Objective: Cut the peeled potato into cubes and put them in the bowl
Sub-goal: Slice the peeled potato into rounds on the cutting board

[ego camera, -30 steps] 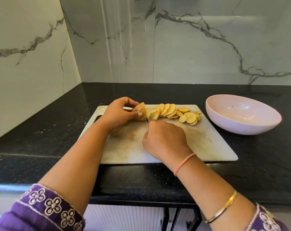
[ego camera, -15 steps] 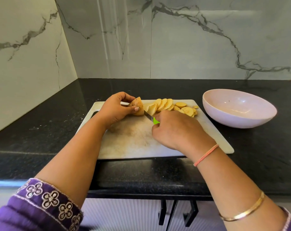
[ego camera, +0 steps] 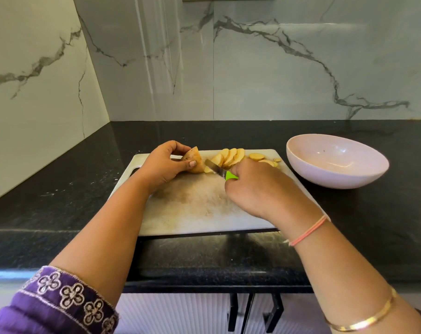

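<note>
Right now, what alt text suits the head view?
A person's left hand holds a brown-skinned potato piece on a stained white cutting board while the right hand grips a green-handled knife beside fanned yellow slices. A pale pink bowl stands to the right.

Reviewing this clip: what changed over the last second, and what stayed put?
The right hand drew the green-handled knife rightward, away from the potato end; its blade, hidden before, now shows. No grip changed. The left hand still holds the potato end, the yellow slices stay fanned on the white cutting board, and the pale pink bowl stays empty.
</note>
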